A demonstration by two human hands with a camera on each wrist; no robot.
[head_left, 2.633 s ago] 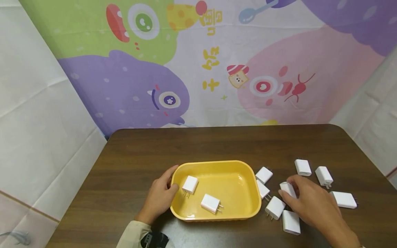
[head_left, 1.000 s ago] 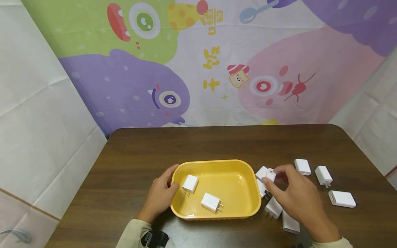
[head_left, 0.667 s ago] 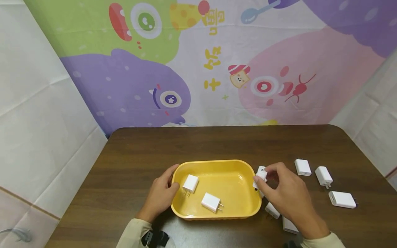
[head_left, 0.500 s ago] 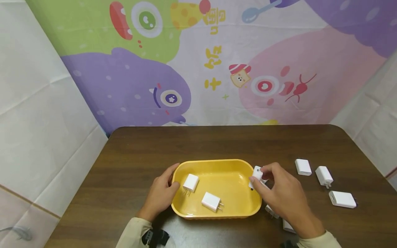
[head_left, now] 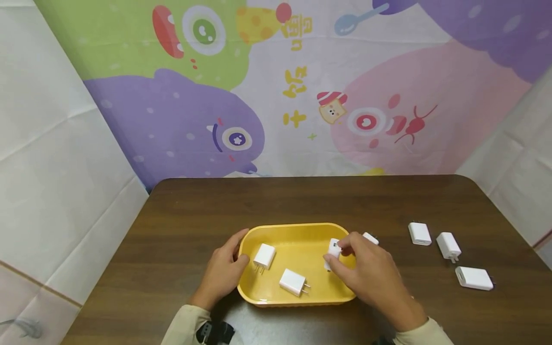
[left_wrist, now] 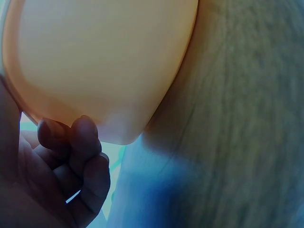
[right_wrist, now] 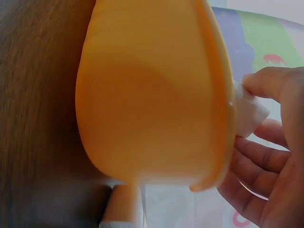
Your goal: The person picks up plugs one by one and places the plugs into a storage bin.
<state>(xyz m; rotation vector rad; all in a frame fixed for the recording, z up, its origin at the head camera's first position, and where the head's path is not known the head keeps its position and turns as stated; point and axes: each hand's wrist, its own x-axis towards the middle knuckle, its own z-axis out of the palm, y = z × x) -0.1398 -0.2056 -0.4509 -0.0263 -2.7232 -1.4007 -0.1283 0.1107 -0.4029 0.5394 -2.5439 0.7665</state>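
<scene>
A yellow rectangular tray (head_left: 297, 304) sits near the front of the brown table. Two white charger plugs lie in it, one at the left (head_left: 264, 256) and another charger plug (head_left: 293, 281) in the middle, prongs showing. My left hand (head_left: 222, 270) grips the tray's left rim, thumb over the edge; curled fingers press against its wall in the left wrist view. Between thumb and fingers, my right hand (head_left: 366, 270) pinches a white charger plug (head_left: 333, 254) over the right end of the tray. In the right wrist view that plug (right_wrist: 249, 114) shows just beyond the rim.
Right of the tray lie three separate charger plugs, at the back (head_left: 419, 234), middle (head_left: 449, 246) and front (head_left: 474, 278). Another charger plug (head_left: 371, 238) peeks out behind my right hand. A cartoon-print cloth (head_left: 276, 96) hangs behind the table (head_left: 194, 215).
My right hand has picked up a charger plug from the group right of the tray and carried it left, over the rim. My left hand stays on the tray's left end.
</scene>
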